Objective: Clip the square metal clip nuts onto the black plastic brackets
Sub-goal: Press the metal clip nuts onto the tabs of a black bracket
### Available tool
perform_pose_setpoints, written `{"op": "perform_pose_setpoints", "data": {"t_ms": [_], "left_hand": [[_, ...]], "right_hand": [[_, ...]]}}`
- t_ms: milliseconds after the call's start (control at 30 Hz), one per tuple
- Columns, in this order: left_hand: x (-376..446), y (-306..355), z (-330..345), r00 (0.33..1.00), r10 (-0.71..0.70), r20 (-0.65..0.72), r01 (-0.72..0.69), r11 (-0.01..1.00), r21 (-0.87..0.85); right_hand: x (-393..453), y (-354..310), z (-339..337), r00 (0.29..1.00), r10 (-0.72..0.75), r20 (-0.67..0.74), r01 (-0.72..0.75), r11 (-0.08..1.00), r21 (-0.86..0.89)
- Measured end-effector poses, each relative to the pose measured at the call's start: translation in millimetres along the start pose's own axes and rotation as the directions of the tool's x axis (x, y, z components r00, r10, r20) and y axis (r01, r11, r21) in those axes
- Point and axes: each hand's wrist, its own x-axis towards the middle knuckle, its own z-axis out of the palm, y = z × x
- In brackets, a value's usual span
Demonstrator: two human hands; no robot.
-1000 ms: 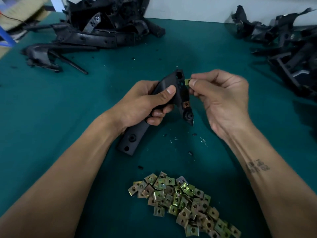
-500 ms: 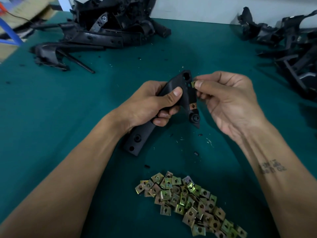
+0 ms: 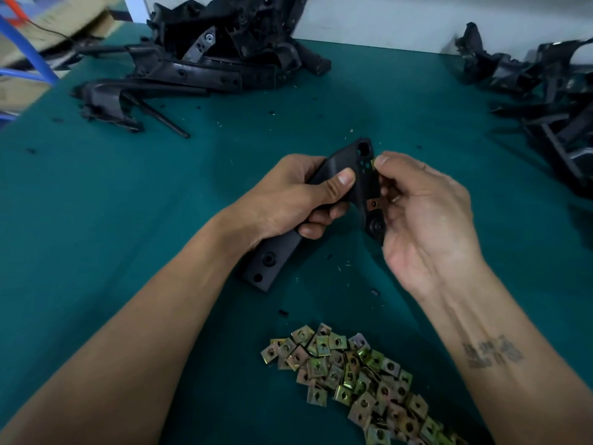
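Your left hand [image 3: 288,194] grips the bracket [image 3: 340,200]; your right hand [image 3: 420,213] pinches a clip nut [image 3: 374,163] at its edge. If it's tilted, it'll probably pop off onto the tabletop [image 3: 128,200].

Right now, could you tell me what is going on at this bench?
A person is fitting clip nuts onto a black plastic bracket. The left hand grips the bracket above the green table, while the right hand pinches a clip nut against the bracket's upper edge. Another clip nut already sits lower on the bracket. A pile of loose clip nuts lies nearby, with heaps of black brackets at the back.
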Motion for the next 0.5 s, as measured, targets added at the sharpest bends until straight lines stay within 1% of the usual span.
{"op": "perform_pose_setpoints", "data": {"t_ms": [67, 133, 233, 333, 500], "left_hand": [[-0.3, 0.3, -0.7, 1.0, 0.012, 0.003, -0.012, 1.0, -0.004], [-1.2, 1.1, -1.0, 1.0, 0.026, 0.016, -0.026, 1.0, -0.017], [-1.4, 1.2, 0.0, 0.999, 0.038, 0.035, -0.036, 0.999, -0.04], [-0.7, 0.5, 0.8, 0.998, 0.045, 0.034, -0.043, 0.998, -0.048], [0.4, -0.9, 1.7, 0.999, 0.035, 0.014, -0.034, 0.998, -0.043]], "right_hand": [[-2.8, 3.4, 2.4, 0.999, -0.033, 0.021, 0.033, 0.999, 0.02], [-4.5, 3.1, 0.9, 0.995, -0.073, 0.075, 0.069, 0.996, 0.047], [-4.5, -0.6, -1.0, 0.984, -0.06, 0.169, 0.046, 0.995, 0.086], [-3.4, 1.6, -0.8, 0.99, -0.02, 0.138, 0.007, 0.996, 0.093], [-2.7, 6.4, 1.8, 1.0, -0.013, 0.016, 0.011, 0.993, 0.116]]}}
